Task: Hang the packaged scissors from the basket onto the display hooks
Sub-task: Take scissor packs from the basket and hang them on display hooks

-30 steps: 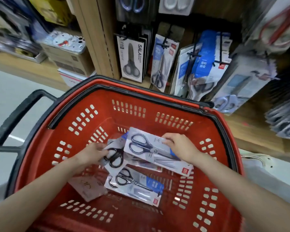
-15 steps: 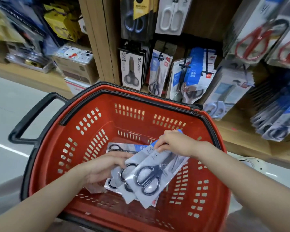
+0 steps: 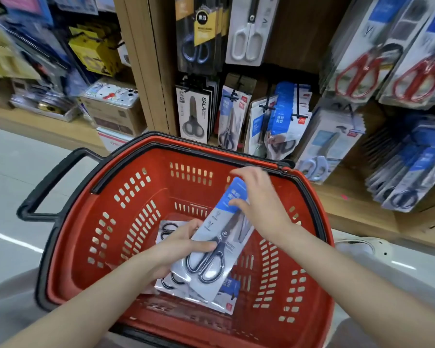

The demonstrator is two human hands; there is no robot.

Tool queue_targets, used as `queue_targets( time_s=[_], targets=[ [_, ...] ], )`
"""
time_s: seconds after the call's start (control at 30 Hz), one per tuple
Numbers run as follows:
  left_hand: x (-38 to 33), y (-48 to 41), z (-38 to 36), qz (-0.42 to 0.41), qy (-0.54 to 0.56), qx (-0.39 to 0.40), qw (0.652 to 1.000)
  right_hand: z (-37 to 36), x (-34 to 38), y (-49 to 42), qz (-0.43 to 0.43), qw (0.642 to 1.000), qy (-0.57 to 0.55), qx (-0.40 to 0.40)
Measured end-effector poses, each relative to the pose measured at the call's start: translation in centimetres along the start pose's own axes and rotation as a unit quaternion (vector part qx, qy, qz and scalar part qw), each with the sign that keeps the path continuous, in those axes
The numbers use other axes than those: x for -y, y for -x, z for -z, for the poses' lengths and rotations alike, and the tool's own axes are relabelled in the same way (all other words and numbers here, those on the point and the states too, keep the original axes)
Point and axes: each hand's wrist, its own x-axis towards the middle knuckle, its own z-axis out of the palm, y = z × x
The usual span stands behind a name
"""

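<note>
Pinching glossy scissors pack (image 3: 212, 223) over slotted basket (image 3: 73, 259)

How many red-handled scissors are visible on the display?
2, both hanging at upper right: left red-handled scissors and right red-handled scissors. More may hide behind them.

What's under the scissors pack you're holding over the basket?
Other packs lie under the top pack in the basket: black handles and a blue label peek out. Their count is unclear; the top pack and left hand cover them.
</note>
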Motion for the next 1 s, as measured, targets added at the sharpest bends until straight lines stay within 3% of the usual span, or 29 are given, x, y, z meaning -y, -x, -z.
queue_targets(
  time_s=[0.07, 0.17, 0.23, 0.4, 0.53, 0.7, 1.0],
  targets=[
    [0.4, -0.1, 0.4, -0.008, 0.043, -0.018, 0.999, 0.3, -0.3, 0.7, -0.089, 0.991, -0.055, -0.089],
    [0.4, 0.1, 0.5, -0.037, 0.071, -0.032, 0.996, 0.4, -0.5, 1.1, -0.245, 0.940, -0.233, -0.054],
    [0.2, 0.1, 0.1, -0.051, 0.056, -0.022, 0.997, 0.6, -0.5, 1.2, -0.276, 0.905, -0.322, -0.034],
    [-1.4, -0.3, -1.9, -0.095, 0.093, -0.007, 0.991, 1.8, -1.7, 0.7, -0.264, 0.894, -0.353, -0.082],
    [-4.5, -1.1, -4.0, -0.161, 0.087, -0.045, 0.982, 4.9, -2.7, 0.8, -0.240, 0.884, -0.385, -0.114],
    [-8.6, -3.5, -7.7, -0.224, 0.112, -0.136, 0.958, 11.6, -5.8, 0.7, -0.232, 0.852, -0.407, -0.234],
    [-14.4, -9.8, -15.1, -0.277, 0.046, -0.172, 0.944, 21.6, -15.9, 3.6, -0.226, 0.815, -0.346, -0.405]
  ],
)
